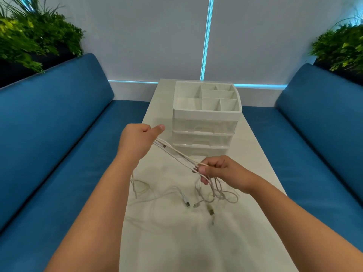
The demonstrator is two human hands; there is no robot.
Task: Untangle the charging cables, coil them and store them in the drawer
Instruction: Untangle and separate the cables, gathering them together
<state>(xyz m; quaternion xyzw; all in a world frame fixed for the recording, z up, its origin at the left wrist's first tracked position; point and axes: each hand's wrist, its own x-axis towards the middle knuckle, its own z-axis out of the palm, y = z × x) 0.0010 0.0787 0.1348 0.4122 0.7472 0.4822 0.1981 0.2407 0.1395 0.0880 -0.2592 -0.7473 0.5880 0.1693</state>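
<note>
Both hands are up over the white table [255,163] with a bunch of white charging cables [176,155] stretched between them. The left hand [135,142] is raised and fisted round one end of the strands, thumb sticking out toward the organizer. The right hand [220,170] sits lower and nearer, fingers curled, pinching the same strands between thumb and fingers. The rest of the cables hang down from both hands and lie in loose tangled loops on the tabletop just below — a few USB plugs [188,203] show among them. Behind the hands stands a white drawer organizer [206,122], three clear drawers all closed, with an open divided tray on top. Blue sofa cushions [59,134] run along both sides, green plants [33,36] in the far corners
</note>
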